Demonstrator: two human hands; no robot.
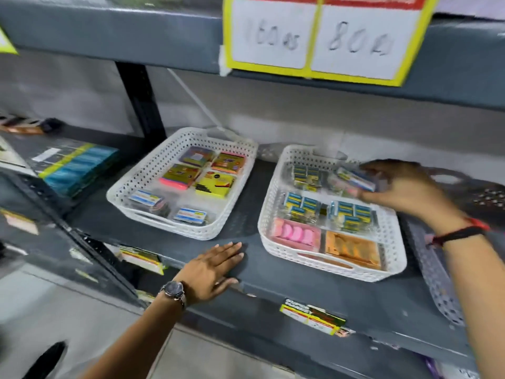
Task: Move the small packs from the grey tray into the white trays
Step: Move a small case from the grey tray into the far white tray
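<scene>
white perforated plastic tray on the right (332,265) sits on the dark grey metal shelf (273,285), already mostly filled: blue-and-yellow small packs in clear wrap (302,205) through the middle rows, a pink pack (296,234) and an orange pack (352,248) at the near end. right hand (404,187) is over the far right corner of that tray, fingers closed around one blue-and-white small pack (356,178), held just above the packs there, not yet set down. left hand (211,269) lies flat and open on the shelf front edge between the two trays, holding nothing. second white perforated tray to the left (188,231) holds bright yellow, pink and purple packs at the back and two blue-labelled packs near the front, with bare floor in between. grey perforated tray (437,272) is at the right edge, mostly behind the right forearm, contents hidden. risks, as a guess: the far corner looks crowded, so a pack dropped there may land tilted on top of others or slide over the low rim behind the tray; frame is motion blurred, so the grip may be looser than it looks; a forearm swing back could clip the grey tray rim; the left tray has more room.
</scene>
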